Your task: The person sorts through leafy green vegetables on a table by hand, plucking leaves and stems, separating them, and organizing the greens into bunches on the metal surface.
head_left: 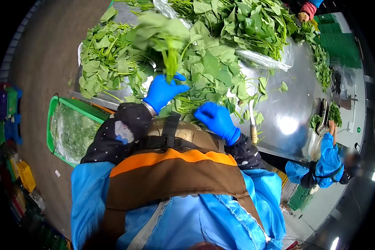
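Note:
My left hand (pixel 161 94), in a blue glove, grips the stems of a bunch of leafy greens (pixel 170 58). The bunch stands up from the hand, its leaves smeared by motion. My right hand (pixel 218 120), also blue-gloved, is low at the near table edge with its fingers curled beside the cut stems of the heap of greens (pixel 212 68). What those fingers hold, if anything, is hidden. A knife (pixel 253 121) with a pale wooden handle lies right of my right hand, its blade pointing away from me.
More greens (pixel 104 62) lie left on the metal table (pixel 285 106), with plastic film (pixel 264 58) under the back pile. A green crate (pixel 52 125) lined with plastic stands at the left. Across the table is another person's hand (pixel 303 17); a person in blue (pixel 327 160) works at right.

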Tool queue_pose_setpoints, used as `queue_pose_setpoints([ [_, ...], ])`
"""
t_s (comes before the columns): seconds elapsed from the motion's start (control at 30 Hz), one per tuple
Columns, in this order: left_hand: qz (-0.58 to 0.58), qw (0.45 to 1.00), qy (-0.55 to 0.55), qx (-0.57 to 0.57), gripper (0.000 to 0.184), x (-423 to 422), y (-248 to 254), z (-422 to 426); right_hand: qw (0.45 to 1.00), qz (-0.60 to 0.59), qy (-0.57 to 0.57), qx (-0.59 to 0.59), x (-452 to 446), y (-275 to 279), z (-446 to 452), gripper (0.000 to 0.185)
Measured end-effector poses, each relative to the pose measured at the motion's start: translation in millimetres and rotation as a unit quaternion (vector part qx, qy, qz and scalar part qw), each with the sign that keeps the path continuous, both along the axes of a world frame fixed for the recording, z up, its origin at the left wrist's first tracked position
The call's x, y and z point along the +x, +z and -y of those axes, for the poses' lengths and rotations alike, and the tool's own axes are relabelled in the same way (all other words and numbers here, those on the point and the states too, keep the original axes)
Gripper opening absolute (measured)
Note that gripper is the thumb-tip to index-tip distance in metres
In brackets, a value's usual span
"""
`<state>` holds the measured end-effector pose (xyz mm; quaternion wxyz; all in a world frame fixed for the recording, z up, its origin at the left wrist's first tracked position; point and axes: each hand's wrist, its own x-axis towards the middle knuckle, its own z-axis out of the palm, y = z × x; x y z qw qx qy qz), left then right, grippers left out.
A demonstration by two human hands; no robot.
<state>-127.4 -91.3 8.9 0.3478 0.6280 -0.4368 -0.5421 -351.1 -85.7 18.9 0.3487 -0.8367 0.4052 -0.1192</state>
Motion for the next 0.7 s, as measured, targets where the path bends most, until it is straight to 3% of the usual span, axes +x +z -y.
queue_pose_setpoints([
  [0.03,0.089,0.994,-0.009,-0.060,0.050,-7,-11,-2,0.996,-0.036,-0.048,0.067,-11,-6,-8,0.015],
  [0.07,0.316,0.927,-0.012,-0.201,0.063,-12,-22,-5,0.984,-0.072,-0.096,0.133,-20,-10,-14,0.015],
  [0.1,0.320,0.931,-0.079,-0.159,0.072,-12,-20,-1,0.963,-0.106,-0.144,0.200,-27,-15,-18,0.015],
  [0.2,0.349,0.922,-0.128,-0.112,0.073,-20,-16,7,0.845,0.129,-0.342,0.390,-38,-46,-15,0.015],
  [0.27,0.362,0.915,-0.116,-0.135,0.065,-23,-30,16,0.804,0.268,-0.374,0.376,-22,-59,-7,0.018],
  [0.33,0.239,0.958,-0.094,-0.125,0.053,-18,-52,32,0.776,0.375,-0.344,0.372,-3,-55,11,0.032],
  [0.37,0.176,0.974,-0.084,-0.118,0.047,-15,-63,37,0.806,0.361,-0.342,0.321,1,-42,18,0.036],
  [0.4,0.007,0.994,-0.073,-0.079,0.034,-13,-47,41,0.833,0.345,-0.339,0.269,5,-24,25,0.040],
  [0.43,-0.042,0.988,-0.055,0.135,0.032,-7,-3,44,0.856,0.328,-0.335,0.217,9,-2,32,0.044],
  [0.5,-0.304,0.944,0.005,0.127,0.026,5,5,30,0.901,0.337,-0.249,0.114,14,67,42,0.054],
  [0.53,-0.321,0.947,-0.016,0.021,0.027,9,-9,21,0.905,0.340,-0.240,0.090,21,94,44,0.053],
  [0.6,-0.246,0.967,0.039,-0.049,0.026,17,-20,18,0.897,0.369,-0.229,0.088,25,105,48,0.051],
  [0.63,-0.350,0.920,0.128,0.117,0.024,23,-13,16,0.873,0.407,-0.224,0.148,27,110,56,0.046],
  [0.67,-0.334,0.922,0.159,0.115,0.019,31,-18,10,0.868,0.408,-0.236,0.155,21,109,61,0.041],
  [0.7,-0.188,0.962,0.166,0.107,0.021,41,-16,2,0.863,0.408,-0.249,0.165,11,103,64,0.037],
])
